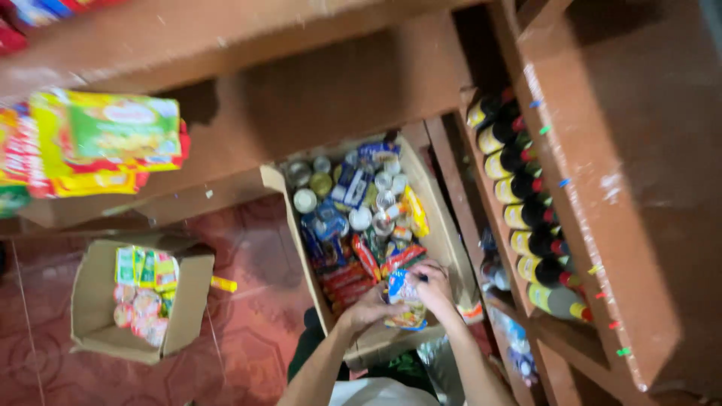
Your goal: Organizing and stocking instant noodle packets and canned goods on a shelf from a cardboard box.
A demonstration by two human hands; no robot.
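cardboard box (444, 225) on red tiled floor (256, 316), open top, packed with cans (304, 200), sachets and red packets (346, 280). left hand (370, 308) and right hand (432, 284) both at the box's near end, fingers curled closed on one blue and white packet (404, 301), held just above the red packets. dark bottles (526, 218) with yellow labels in a row on wooden shelf (602, 150), right of box. smaller cardboard box (94, 301) with sachets sits well apart, lower left. stacked yellow-green packs (105, 143) on upper left shelf
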